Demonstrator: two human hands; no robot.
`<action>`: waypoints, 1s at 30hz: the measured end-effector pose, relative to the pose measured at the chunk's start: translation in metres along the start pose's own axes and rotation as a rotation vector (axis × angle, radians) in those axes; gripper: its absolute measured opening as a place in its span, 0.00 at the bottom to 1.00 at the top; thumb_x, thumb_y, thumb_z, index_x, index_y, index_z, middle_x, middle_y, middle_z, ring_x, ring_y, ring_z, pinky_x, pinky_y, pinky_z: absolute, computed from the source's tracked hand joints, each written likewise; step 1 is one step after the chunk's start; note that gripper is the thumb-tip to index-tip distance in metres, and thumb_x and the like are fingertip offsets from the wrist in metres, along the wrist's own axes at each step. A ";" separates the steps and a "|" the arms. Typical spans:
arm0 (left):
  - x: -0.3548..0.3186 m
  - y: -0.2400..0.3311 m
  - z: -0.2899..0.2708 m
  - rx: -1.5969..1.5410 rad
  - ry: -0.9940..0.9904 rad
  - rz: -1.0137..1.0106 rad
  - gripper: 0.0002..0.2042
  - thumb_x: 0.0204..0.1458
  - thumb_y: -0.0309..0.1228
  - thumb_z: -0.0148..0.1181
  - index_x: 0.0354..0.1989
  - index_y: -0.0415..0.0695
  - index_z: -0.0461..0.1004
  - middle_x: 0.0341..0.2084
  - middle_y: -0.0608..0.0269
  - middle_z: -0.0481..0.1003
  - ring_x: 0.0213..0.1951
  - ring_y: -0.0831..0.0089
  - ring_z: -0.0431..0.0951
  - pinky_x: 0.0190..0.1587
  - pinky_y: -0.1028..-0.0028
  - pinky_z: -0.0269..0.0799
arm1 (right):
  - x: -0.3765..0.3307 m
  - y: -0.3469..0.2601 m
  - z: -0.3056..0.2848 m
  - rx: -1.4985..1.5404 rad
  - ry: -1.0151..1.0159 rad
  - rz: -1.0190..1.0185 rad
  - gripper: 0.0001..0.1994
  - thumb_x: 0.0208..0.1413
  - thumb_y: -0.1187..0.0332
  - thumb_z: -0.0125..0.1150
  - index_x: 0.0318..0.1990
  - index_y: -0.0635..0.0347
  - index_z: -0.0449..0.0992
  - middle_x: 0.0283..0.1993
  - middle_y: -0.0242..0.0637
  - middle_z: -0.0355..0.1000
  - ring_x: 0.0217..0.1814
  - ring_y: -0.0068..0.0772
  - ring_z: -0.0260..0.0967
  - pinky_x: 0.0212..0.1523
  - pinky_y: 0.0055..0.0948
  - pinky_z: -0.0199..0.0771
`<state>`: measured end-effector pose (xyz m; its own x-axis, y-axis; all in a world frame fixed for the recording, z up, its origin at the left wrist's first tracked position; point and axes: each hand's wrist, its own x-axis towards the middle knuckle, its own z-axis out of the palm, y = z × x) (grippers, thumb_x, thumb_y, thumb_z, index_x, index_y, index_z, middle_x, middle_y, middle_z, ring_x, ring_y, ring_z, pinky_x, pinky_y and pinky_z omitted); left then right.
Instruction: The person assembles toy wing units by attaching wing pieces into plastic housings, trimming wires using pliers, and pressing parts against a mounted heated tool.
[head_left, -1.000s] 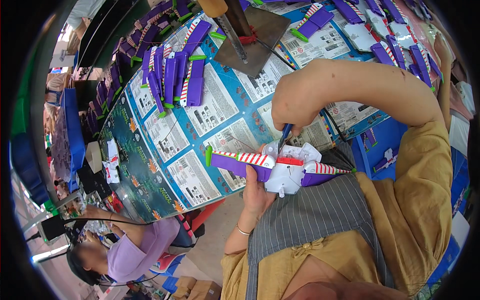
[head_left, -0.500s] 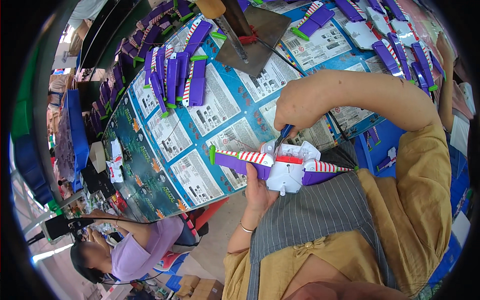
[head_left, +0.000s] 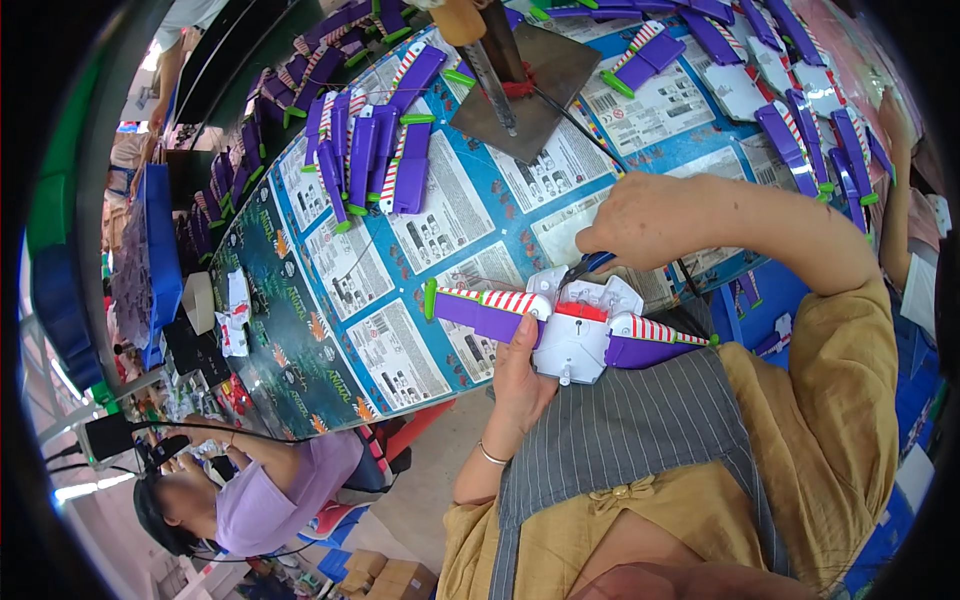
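My left hand (head_left: 522,385) grips a winged toy part (head_left: 572,352) at its left wing, thumb on the purple side. The part has a white body with a red piece in the middle and purple wings edged in red and white stripes, with green tips. It lies against my striped apron (head_left: 640,430) at the table edge. My right hand (head_left: 635,222) is closed on a slim tool with a dark blue handle (head_left: 592,263). Its working end reaches the upper left of the white body; my fingers partly hide the tool, and I cannot tell its exact kind.
Printed sheets cover the table (head_left: 440,215). A pile of purple wings (head_left: 365,150) lies at the back left, and more winged parts (head_left: 800,130) at the far right. A metal stand (head_left: 530,120) rises at the back. A co-worker (head_left: 290,485) sits at the lower left.
My right hand has shifted slightly right and down, and the tool lies flatter over the white body. The view has shifted a little. My left hand keeps its hold.
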<state>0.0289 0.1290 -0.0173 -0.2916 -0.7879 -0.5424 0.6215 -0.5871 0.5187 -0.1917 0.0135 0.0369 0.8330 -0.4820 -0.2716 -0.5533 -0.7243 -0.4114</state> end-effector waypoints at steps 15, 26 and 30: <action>0.087 0.057 0.053 -0.029 0.010 0.038 0.17 0.56 0.38 0.48 0.50 0.40 0.66 0.45 0.56 0.71 0.49 0.61 0.71 0.52 0.61 0.67 | 0.011 0.038 0.001 -0.037 0.311 0.368 0.08 0.41 0.74 0.52 0.31 0.63 0.72 0.25 0.46 0.73 0.32 0.45 0.73 0.32 0.40 0.70; 0.109 0.076 0.070 -0.002 0.015 0.112 0.20 0.56 0.40 0.47 0.52 0.39 0.64 0.46 0.52 0.71 0.47 0.57 0.73 0.50 0.58 0.68 | 0.016 0.055 -0.010 0.135 0.290 0.484 0.14 0.40 0.75 0.55 0.39 0.63 0.72 0.31 0.48 0.73 0.35 0.46 0.73 0.37 0.40 0.72; 0.110 0.076 0.068 0.031 0.009 0.128 0.21 0.56 0.41 0.47 0.53 0.41 0.62 0.47 0.55 0.70 0.49 0.60 0.72 0.51 0.59 0.68 | 0.018 0.054 -0.014 0.162 0.219 0.514 0.10 0.45 0.69 0.55 0.36 0.62 0.74 0.34 0.46 0.74 0.38 0.44 0.73 0.38 0.38 0.72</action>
<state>-0.0057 -0.0150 0.0075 -0.2048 -0.8550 -0.4765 0.6301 -0.4877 0.6042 -0.2065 -0.0410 0.0220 0.4279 -0.8552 -0.2923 -0.8649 -0.2936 -0.4072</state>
